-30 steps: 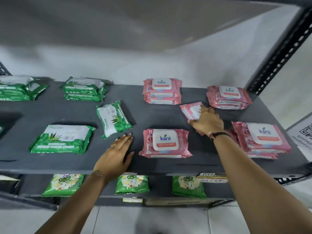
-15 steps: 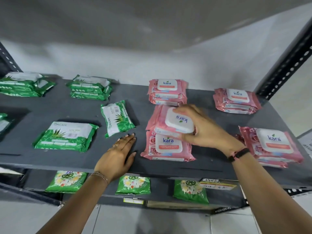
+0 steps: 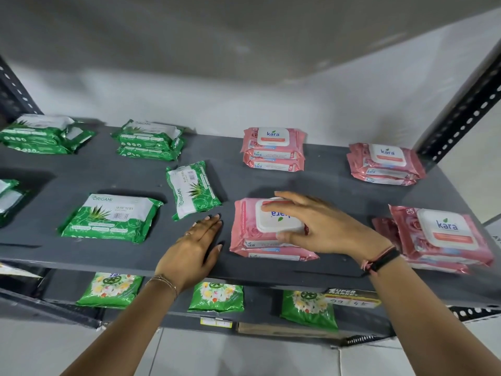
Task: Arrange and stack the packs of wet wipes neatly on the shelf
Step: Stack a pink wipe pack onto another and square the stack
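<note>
On the dark grey shelf lie pink Kara wipe packs and green Origami wipe packs. My right hand grips a pink pack by its white lid; that pack rests on another pink pack at the front middle. My left hand lies flat on the shelf just left of this stack, fingers apart, holding nothing. Other pink stacks sit at the back middle, back right and front right. A single green pack lies turned beside a flat one.
Green stacks sit at the back left and back centre-left, another green pack at the far left edge. Black perforated uprights frame the shelf. The lower shelf holds green flowered packs and a price label.
My right hand picked up a loose pink pack from further back on the shelf, carried it forward and set it on the front-middle pink pack. My left hand stayed flat on the shelf.
</note>
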Demonstrator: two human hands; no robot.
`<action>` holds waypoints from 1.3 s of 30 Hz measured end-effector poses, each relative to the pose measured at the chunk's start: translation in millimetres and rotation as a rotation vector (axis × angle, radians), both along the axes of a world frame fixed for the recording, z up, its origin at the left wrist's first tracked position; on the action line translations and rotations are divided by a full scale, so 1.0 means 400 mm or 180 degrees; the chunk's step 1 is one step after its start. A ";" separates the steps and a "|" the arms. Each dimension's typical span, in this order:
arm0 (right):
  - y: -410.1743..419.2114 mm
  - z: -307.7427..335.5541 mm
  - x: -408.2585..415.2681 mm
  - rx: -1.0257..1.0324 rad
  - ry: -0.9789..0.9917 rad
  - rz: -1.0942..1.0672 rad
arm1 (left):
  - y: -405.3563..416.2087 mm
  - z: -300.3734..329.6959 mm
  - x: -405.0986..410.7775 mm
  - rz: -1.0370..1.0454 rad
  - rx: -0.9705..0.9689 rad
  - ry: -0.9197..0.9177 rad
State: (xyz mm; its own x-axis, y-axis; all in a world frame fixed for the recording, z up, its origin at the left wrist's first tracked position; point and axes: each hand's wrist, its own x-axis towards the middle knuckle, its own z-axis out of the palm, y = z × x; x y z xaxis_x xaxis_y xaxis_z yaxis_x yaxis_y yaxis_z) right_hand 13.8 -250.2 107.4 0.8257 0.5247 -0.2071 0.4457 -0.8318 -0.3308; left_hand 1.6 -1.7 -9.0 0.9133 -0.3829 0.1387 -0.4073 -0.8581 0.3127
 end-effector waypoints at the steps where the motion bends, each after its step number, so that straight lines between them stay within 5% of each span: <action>1: 0.002 0.002 -0.004 -0.0109 -0.0107 -0.0032 | 0.001 -0.001 0.001 -0.0004 0.0001 0.0006; 11: 0.002 0.032 -0.008 -0.0533 -0.0666 -0.0079 | 0.001 -0.005 0.002 0.0001 -0.0069 -0.0009; 16: 0.006 0.034 0.006 -0.1007 -0.0274 0.0430 | 0.002 -0.006 0.002 -0.0003 -0.0071 0.0002; 26: 0.039 0.004 -0.008 -0.0921 -0.1028 -0.0173 | 0.004 -0.011 0.003 -0.0005 -0.0074 0.0023; 32: 0.020 0.004 -0.003 -0.0616 -0.0394 0.0041 | 0.002 -0.006 0.002 0.0001 -0.0047 -0.0013; 39: 0.022 -0.019 -0.007 -0.0456 -0.0777 -0.0032 | 0.002 -0.009 0.004 0.0000 -0.0011 -0.0025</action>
State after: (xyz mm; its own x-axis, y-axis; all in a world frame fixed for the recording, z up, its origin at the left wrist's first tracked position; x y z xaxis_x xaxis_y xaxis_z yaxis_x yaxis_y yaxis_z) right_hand 11.1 -241.3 99.6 0.8653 0.4960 -0.0730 0.4892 -0.8672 -0.0934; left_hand 3.1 -0.9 -12.8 0.9122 -0.3825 0.1471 -0.4098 -0.8570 0.3125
